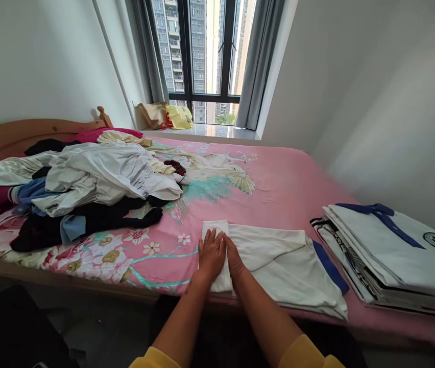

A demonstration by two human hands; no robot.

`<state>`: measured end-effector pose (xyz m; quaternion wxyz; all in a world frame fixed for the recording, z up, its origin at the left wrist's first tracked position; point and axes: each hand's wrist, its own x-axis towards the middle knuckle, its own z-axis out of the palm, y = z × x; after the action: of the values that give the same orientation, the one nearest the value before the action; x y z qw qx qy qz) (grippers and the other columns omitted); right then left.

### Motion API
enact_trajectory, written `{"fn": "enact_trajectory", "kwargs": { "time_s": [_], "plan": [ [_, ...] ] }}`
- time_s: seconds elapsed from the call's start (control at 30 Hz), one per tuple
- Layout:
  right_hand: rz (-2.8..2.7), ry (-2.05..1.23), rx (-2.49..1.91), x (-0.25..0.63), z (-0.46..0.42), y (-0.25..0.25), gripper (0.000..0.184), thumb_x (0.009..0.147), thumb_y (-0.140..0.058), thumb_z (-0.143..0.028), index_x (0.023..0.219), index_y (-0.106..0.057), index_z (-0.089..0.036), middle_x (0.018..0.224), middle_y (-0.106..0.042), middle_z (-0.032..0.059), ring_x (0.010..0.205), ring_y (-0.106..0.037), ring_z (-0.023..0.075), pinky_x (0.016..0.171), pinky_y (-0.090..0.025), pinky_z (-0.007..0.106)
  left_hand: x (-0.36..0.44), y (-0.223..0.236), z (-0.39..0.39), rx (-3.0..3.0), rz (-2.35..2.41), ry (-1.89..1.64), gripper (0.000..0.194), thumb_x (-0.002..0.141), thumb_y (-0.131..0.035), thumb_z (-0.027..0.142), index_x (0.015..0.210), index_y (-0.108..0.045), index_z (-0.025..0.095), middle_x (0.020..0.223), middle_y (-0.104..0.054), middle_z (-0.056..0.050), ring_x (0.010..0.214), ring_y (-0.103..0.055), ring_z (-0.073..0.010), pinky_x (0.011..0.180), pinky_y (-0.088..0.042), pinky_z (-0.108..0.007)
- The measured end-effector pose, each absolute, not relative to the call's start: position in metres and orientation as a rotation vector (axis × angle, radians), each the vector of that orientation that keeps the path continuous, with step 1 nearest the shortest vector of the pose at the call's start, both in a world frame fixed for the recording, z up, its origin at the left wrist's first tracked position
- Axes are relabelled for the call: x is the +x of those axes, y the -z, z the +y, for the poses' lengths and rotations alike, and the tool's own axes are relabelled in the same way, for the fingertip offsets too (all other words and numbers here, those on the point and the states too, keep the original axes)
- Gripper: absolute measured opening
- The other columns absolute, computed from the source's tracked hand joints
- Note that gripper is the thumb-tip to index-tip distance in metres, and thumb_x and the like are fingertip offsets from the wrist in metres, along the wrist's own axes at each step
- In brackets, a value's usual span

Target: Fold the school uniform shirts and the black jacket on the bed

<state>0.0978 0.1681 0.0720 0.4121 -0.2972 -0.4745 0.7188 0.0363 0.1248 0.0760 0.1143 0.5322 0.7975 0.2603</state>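
A white shirt with a blue trim (274, 255) lies folded lengthwise along the near edge of the bed. Its left end is turned over into a narrow flap (222, 282). My left hand (212, 253) rests flat on that flap, fingers stretched out. Against the crease to the right stands my right hand (235, 257), turned on its edge with straight fingers, touching the left fingertips. Neither hand grips anything. The blue trim is at the shirt's right end.
A pile of loose clothes (98, 174) covers the bed's left side. At the right is a stack of folded shirts (389, 250), a blue-collared one on top. Under them spreads a pink flowered sheet (279, 179). Bags (179, 117) sit on the windowsill.
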Motion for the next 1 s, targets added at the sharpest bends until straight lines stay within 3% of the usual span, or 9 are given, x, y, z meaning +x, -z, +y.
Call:
{"fn": "enact_trajectory", "kwargs": {
  "time_s": [0.17, 0.3, 0.37, 0.57, 0.63, 0.8, 1.0],
  "plan": [
    [-1.292, -2.049, -0.740, 0.121, 0.174, -0.081, 0.037, 0.082, -0.051, -0.044, 0.093, -0.065, -0.011, 0.087, -0.068, 0.0088, 0.098, -0.061, 0.0212, 0.090, -0.046, 0.040, 0.037, -0.070, 0.121, 1.687, 2.326, -0.683, 0.049, 0.093, -0.024, 0.042, 0.139, -0.035, 0.028, 0.149, -0.027, -0.003, 0.139, -0.014, -0.0205, 0.111, -0.004, -0.050],
    [-1.319, -1.925, -0.985, 0.153, 0.187, -0.085, 0.039, 0.079, -0.055, -0.043, 0.101, -0.062, -0.011, 0.094, -0.067, 0.0121, 0.088, -0.063, 0.0225, 0.079, -0.051, 0.040, 0.041, -0.065, 0.121, 1.815, 2.321, -0.537, 0.052, 0.091, -0.029, 0.043, 0.139, -0.035, 0.026, 0.150, -0.025, -0.005, 0.140, -0.011, -0.0228, 0.111, 0.003, -0.051],
    [-1.281, -1.786, -1.090, 0.168, 0.189, -0.085, 0.042, 0.079, -0.055, -0.041, 0.110, -0.058, -0.013, 0.108, -0.063, 0.0130, 0.096, -0.061, 0.0223, 0.084, -0.049, 0.040, 0.043, -0.063, 0.122, 1.839, 2.335, -0.490, 0.054, 0.089, -0.032, 0.044, 0.139, -0.035, 0.024, 0.151, -0.023, -0.007, 0.140, -0.010, -0.0245, 0.110, 0.005, -0.052],
    [-1.832, -1.075, -0.950, 0.159, 0.168, -0.092, 0.041, 0.087, -0.042, -0.039, 0.116, -0.057, -0.015, 0.122, -0.056, 0.0104, 0.117, -0.048, 0.0208, 0.104, -0.031, 0.039, 0.044, -0.060, 0.123, 1.880, 2.360, -0.419, 0.053, 0.089, -0.034, 0.040, 0.140, -0.032, 0.027, 0.151, -0.021, -0.005, 0.140, -0.007, -0.0252, 0.109, 0.008, -0.054],
    [-2.082, -0.929, -0.917, 0.141, 0.163, -0.094, 0.047, 0.090, -0.036, -0.039, 0.124, -0.052, -0.013, 0.132, -0.049, 0.0113, 0.127, -0.037, 0.0220, 0.109, -0.023, 0.041, 0.043, -0.059, 0.123, 1.913, 2.355, -0.370, 0.057, 0.088, -0.037, 0.037, 0.143, -0.025, 0.028, 0.152, -0.017, -0.003, 0.140, -0.005, -0.0254, 0.109, 0.008, -0.053],
    [-2.520, -0.848, -1.152, 0.106, 0.181, -0.092, 0.059, 0.093, -0.019, -0.048, 0.141, -0.030, -0.015, 0.149, -0.022, 0.0053, 0.139, -0.008, 0.0203, 0.112, -0.002, 0.045, 0.044, -0.056, 0.126, 1.941, 2.416, -0.253, 0.068, 0.086, -0.039, 0.039, 0.145, -0.006, 0.031, 0.153, -0.011, 0.000, 0.140, -0.002, -0.0254, 0.109, 0.008, -0.054],
    [-2.661, -0.783, -1.291, 0.089, 0.193, -0.091, 0.065, 0.091, -0.018, -0.054, 0.142, -0.028, -0.015, 0.149, -0.023, 0.0077, 0.139, -0.011, 0.0216, 0.109, 0.008, 0.050, 0.043, -0.055, 0.125, 1.991, 2.416, -0.294, 0.064, 0.087, -0.036, 0.038, 0.143, -0.006, 0.036, 0.153, -0.011, 0.002, 0.140, -0.005, -0.0281, 0.108, 0.008, -0.057]
  ]
}}
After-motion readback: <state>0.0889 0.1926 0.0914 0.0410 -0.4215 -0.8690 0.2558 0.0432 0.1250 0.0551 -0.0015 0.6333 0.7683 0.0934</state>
